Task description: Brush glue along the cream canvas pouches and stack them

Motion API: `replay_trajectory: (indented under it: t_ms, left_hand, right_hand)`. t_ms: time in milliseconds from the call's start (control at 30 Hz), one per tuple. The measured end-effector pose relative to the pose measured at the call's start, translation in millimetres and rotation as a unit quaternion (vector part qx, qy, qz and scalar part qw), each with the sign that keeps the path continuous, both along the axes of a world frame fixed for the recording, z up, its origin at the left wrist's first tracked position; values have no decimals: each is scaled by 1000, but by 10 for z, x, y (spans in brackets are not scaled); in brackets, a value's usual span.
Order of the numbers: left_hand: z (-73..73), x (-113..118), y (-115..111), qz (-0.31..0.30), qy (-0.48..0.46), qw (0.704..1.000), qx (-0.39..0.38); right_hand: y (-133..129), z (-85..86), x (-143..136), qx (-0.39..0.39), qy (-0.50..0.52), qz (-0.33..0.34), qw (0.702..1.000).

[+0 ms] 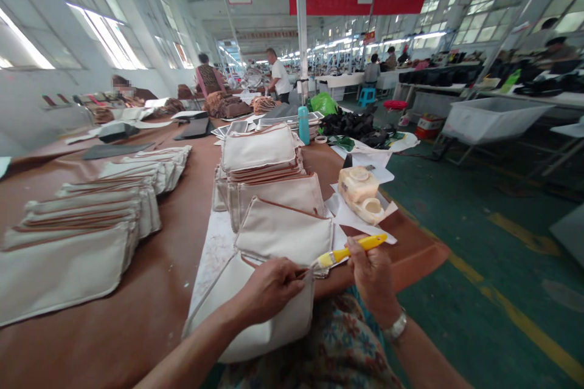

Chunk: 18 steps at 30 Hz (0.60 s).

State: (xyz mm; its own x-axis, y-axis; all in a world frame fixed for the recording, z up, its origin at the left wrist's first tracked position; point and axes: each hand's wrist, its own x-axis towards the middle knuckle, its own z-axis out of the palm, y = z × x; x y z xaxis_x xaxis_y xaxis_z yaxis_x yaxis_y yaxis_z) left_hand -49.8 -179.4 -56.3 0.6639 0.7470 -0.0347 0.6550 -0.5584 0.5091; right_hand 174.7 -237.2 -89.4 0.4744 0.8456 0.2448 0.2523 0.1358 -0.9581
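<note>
My right hand [373, 279] is closed round the yellow handle of a paintbrush [360, 247]. The brush's pale bristles point left and touch the brown edge of a cream fabric panel [269, 322], close to my left fingertips. My left hand [274, 287] pinches that edge; the panel hangs over the table's front side toward my lap. Just behind it lies another cream panel [285, 231] with brown edging, in front of a stack of similar panels [260, 149]. Right of the stack, a stained plastic container [358, 185] stands on white paper beside a roll of tape [369, 211].
More cream panels [68, 255] lie overlapped in a row on the brown-covered table [177, 292] at left. A turquoise bottle [303, 126] stands behind the stack, near black scraps [358, 127]. A grey bin [495, 121] is across the aisle right. Several people work farther back.
</note>
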Motion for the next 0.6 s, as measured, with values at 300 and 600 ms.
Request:
replay_trajectory:
  t_ms: [300, 600]
  left_hand:
    - [-217, -60, -261, 24, -73, 989, 124]
    - [-375, -222, -560, -6, -166, 967, 194]
  right_hand:
    - [-41, 77, 216, 9, 89, 2, 996]
    - [41, 152, -56, 9, 71, 117, 991]
